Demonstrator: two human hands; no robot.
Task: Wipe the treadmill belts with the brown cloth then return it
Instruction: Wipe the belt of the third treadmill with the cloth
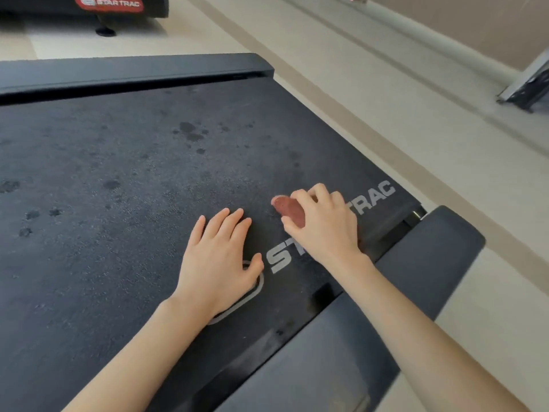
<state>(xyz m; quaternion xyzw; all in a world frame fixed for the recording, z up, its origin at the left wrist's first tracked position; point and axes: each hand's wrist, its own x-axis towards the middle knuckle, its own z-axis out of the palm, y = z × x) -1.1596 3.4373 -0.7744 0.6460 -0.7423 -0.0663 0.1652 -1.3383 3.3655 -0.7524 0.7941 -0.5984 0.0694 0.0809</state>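
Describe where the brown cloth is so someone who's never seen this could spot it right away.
Find the wide black textured treadmill belt with white STAR TRAC lettering near its end. The right hand presses there, over the lettering. The brown cloth is bunched beneath it, the only reddish-brown thing on the belt.

Left hand [218, 260] flat on treadmill belt [118, 173], fingers spread, palm over oval logo outline. Right hand [322, 223] just right of it, curled around bunched brown cloth [289, 208], pressing it on white STAR TRAC lettering [377, 196]. Dark spots dot belt, left and far. Grey side rail [430, 263] near right. Second treadmill [110, 4] far left.
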